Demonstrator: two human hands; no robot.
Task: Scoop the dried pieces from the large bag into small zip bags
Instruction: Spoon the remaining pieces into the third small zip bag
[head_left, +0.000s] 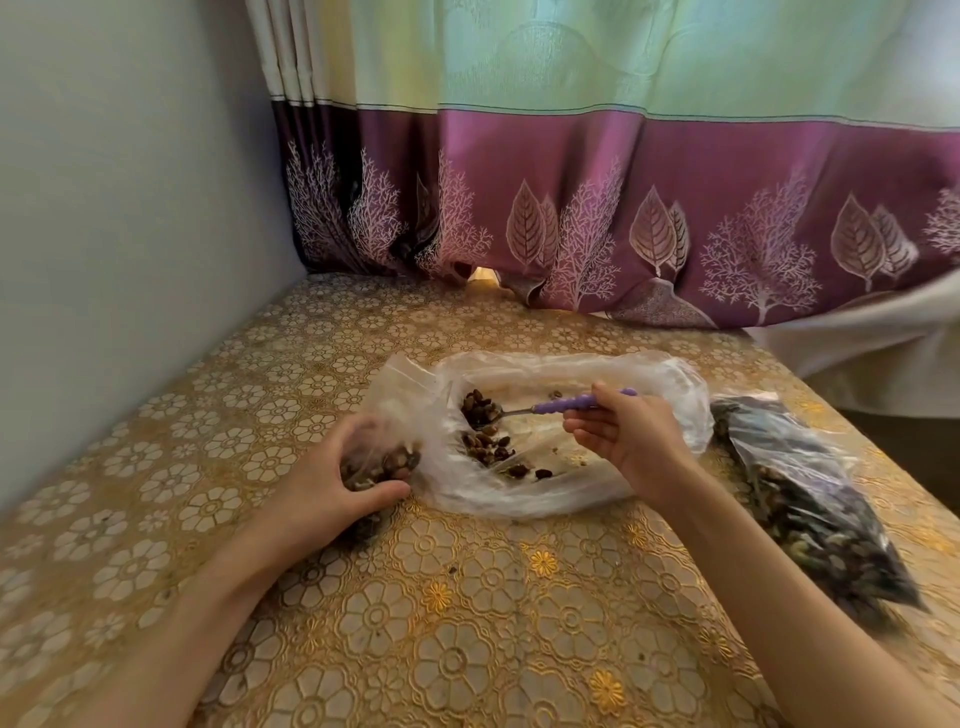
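A large clear plastic bag (545, 493) lies open on the table with brown dried pieces (485, 447) scattered inside. My right hand (631, 439) grips a spoon with a purple handle (566, 404); its metal bowl sits among the pieces at the bag's left side. My left hand (332, 483) holds a small zip bag (382, 467) partly filled with dried pieces, just left of the large bag. Most of the small bag is hidden under my fingers.
A filled zip bag (810, 504) of dark pieces lies at the right, near the table edge. The table wears a gold floral cloth (457, 623). A wall (130, 234) stands at the left and a purple curtain (623, 218) hangs behind.
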